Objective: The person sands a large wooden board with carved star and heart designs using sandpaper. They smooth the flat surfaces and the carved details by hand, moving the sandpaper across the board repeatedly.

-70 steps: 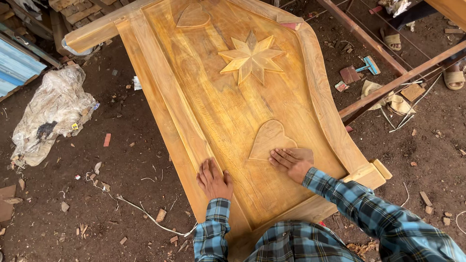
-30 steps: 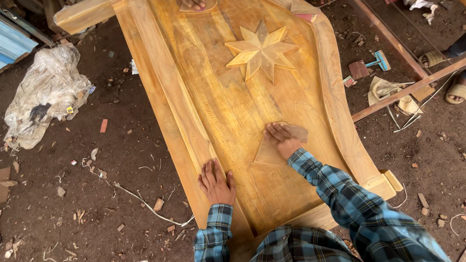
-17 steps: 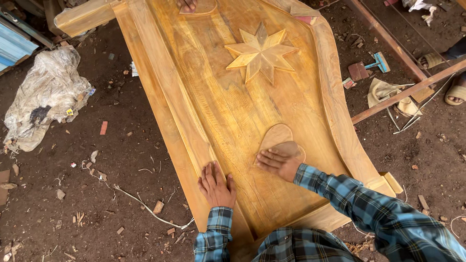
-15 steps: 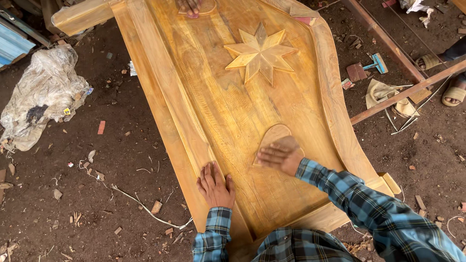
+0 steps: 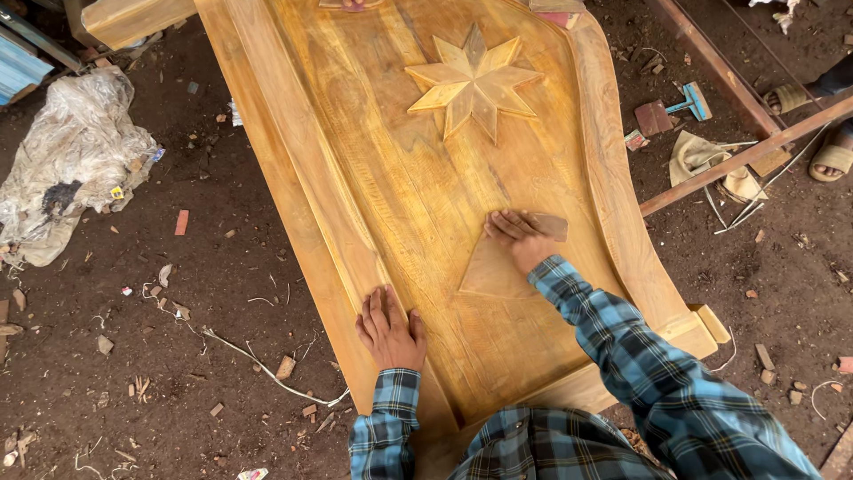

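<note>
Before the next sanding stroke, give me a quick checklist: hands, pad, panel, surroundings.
1. Right hand pressed flat on the sanding pad, at the top of the raised heart carving: ok.
2. Left hand flat on the panel's left rail, bracing it: ok.
3. Pad's grit condition: cannot tell, mostly hidden under the fingers.
4. Wooden panel lying flat, face up; what supports it underneath: cannot tell.
5. Star carving up the panel, apart from both hands: ok.
6. Ground around littered with wood chips, a plastic sheet and a cord: not ok for footing.
</note>
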